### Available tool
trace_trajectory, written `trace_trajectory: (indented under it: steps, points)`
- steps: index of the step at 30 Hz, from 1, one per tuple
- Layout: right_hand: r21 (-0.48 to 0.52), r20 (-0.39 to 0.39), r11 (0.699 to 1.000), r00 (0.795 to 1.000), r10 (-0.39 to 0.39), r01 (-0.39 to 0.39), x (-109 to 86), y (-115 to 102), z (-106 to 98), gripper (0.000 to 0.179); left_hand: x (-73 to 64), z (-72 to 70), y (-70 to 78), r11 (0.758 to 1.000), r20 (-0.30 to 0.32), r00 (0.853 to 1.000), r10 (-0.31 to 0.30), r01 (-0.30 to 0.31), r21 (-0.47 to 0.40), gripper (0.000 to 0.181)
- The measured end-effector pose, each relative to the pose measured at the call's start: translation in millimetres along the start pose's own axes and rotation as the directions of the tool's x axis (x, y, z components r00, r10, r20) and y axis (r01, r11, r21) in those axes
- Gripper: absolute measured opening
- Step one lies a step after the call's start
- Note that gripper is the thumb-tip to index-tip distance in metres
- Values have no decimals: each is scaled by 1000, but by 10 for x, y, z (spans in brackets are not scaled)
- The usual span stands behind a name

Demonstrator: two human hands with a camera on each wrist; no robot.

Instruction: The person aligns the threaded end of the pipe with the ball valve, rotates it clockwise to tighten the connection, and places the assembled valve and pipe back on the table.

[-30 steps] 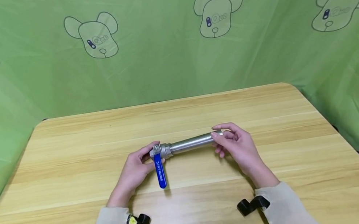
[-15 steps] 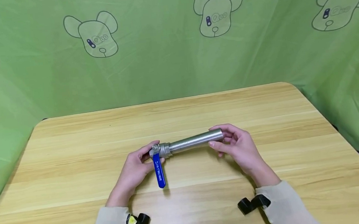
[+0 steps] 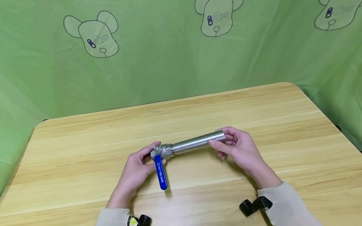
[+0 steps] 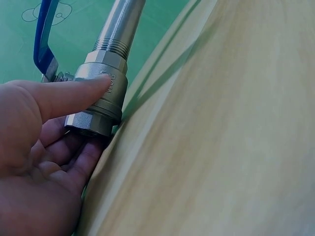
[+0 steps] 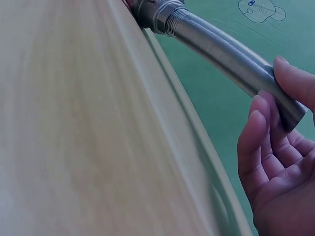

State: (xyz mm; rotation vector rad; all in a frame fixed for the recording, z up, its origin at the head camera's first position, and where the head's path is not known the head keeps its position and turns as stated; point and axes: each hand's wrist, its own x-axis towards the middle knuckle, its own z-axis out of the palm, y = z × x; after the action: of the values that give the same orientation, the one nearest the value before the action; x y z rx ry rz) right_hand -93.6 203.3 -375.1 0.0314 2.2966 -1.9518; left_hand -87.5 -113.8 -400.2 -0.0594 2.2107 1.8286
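Observation:
A metal ball valve (image 3: 166,151) with a blue lever handle (image 3: 161,173) is joined to a straight steel pipe (image 3: 195,143) that runs to the right and slightly away. Threads on the pipe (image 5: 231,51) show just outside the valve's hex end. My left hand (image 3: 136,170) grips the valve, its thumb lying across the body in the left wrist view, fingers behind and below. At the pipe's plain far end, my right hand (image 3: 242,151) pinches it, thumb on the near side and fingers behind. The lever points toward me.
Below the held parts lies a wood-grain table (image 3: 191,207) with rounded far corners. A green curtain (image 3: 163,70) printed with mouse-like heads hangs behind and at both sides. Black wrist mounts (image 3: 256,206) sit on both sleeves.
My right hand's thumb and fingers have shifted their hold, uncovering the pipe's end, which the thumb had covered. The left hand and the valve have stayed almost in place.

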Motion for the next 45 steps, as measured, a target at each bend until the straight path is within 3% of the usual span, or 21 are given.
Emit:
trace_trajectory:
  steps: [10, 21, 38, 42, 45]
  points:
    - [12, -71, 1000, 997, 21, -20, 31, 19, 17, 34, 14, -4, 8, 1000, 4, 1000, 14, -14, 13, 65]
    - [-110, -154, 992, 987, 45, -63, 42, 27, 54, 49, 5, -4, 3, 998, -6, 999, 36, -36, 50, 65]
    - [-209, -23, 969, 990, -136, 128, 3, 104, 32, 65, -8, 0, -5, 997, -4, 999, 39, -39, 62, 65]
    - [-181, -33, 973, 988, -153, 144, 10, 108, 31, 63, -10, -1, -4, 997, -7, 999, 36, -36, 63, 65]
    - [-152, -55, 977, 986, -158, 148, 19, 108, 30, 51, -9, 3, -5, 998, -6, 999, 37, -36, 60, 65]
